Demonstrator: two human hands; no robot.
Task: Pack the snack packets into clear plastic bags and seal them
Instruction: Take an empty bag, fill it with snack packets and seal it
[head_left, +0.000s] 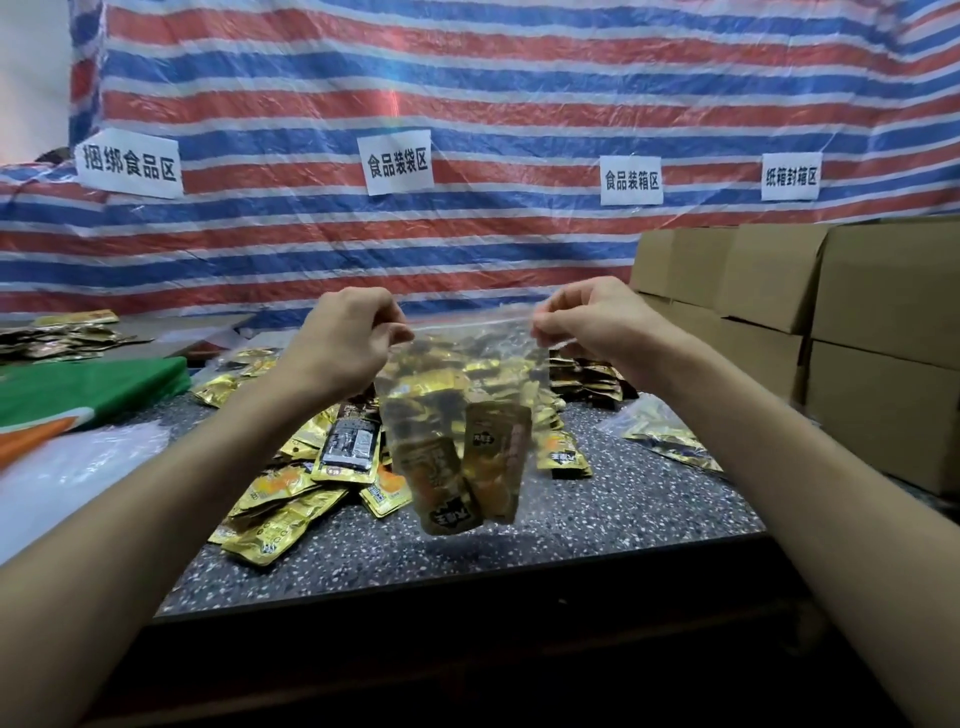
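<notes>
Speckled grey stone forms the tabletop (649, 509) across the middle of the frame, and a clear plastic bag (457, 395) is held in the air above its centre. The bag's top edge is pinched at its left corner by the left hand (343, 343) and at its right corner by the right hand (592, 322), with the fingers curled onto the plastic. Two gold snack packets (493, 457) are seen at the bottom of the bag (one tilted, one nearly upright). A loose pile of gold packets (280, 504) is spread over the table behind and below the bag. A filled bag (660, 436) lies at centre right, near cardboard boxes (831, 312) stacked along the right edge. A green sheet (88, 389) is laid at centre left. The upper frame is covered by a striped tarp (467, 93) on which white paper labels (397, 161) are stuck.
</notes>
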